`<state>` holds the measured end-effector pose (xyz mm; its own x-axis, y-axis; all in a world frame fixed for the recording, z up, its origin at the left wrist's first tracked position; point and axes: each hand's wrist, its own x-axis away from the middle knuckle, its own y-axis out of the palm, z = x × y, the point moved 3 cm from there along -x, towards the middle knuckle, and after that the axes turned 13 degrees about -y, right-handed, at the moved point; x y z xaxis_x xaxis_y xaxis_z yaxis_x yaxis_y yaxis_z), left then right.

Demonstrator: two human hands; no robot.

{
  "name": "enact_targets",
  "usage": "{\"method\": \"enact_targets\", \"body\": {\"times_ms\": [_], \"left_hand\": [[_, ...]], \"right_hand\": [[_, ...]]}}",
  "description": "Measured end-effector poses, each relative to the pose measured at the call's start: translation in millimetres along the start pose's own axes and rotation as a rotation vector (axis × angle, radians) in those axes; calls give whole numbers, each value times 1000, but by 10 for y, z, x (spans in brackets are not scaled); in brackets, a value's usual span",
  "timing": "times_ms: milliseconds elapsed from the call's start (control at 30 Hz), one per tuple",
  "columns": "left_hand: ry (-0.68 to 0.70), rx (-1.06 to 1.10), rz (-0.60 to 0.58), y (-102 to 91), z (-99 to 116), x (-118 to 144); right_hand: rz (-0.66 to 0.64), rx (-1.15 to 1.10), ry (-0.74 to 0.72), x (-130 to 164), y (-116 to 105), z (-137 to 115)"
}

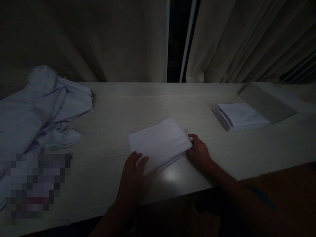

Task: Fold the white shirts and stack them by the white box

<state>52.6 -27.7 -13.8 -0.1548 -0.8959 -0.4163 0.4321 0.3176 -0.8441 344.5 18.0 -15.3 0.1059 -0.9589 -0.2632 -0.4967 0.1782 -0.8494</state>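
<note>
A folded white cloth lies at a slant near the middle of the table, its layers showing along the near edge. My left hand is at its near left corner, with the thumb and fingertips closed on the edge. At the right corner, my right hand grips the same cloth, some of its fingers hidden by the fabric and the dim light.
A stack of folded white cloths sits at the right, touching a grey flat board. Crumpled white cloth is heaped at the left, near a blurred-out patch. Curtains hang behind the pale table.
</note>
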Motion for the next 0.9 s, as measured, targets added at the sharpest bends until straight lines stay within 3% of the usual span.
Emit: {"method": "enact_targets", "body": {"times_ms": [167, 333, 467, 600, 800, 900], "left_hand": [[-30, 29, -63, 122, -7, 62], [-37, 14, -24, 118, -64, -86], [-288, 23, -56, 70, -82, -209], [-553, 212, -178, -12, -62, -287], [-713, 290, -113, -93, -53, -390], [-848, 446, -277, -21, -69, -376]], "right_hand": [[-92, -65, -84, 135, -153, 1], [-229, 334, -186, 265, -292, -114], [-184, 520, -290, 267, -322, -272], [-132, 519, -370, 246, -218, -334], [-109, 321, -193, 248, -173, -219], [-82, 188, -128, 257, -189, -124]]}}
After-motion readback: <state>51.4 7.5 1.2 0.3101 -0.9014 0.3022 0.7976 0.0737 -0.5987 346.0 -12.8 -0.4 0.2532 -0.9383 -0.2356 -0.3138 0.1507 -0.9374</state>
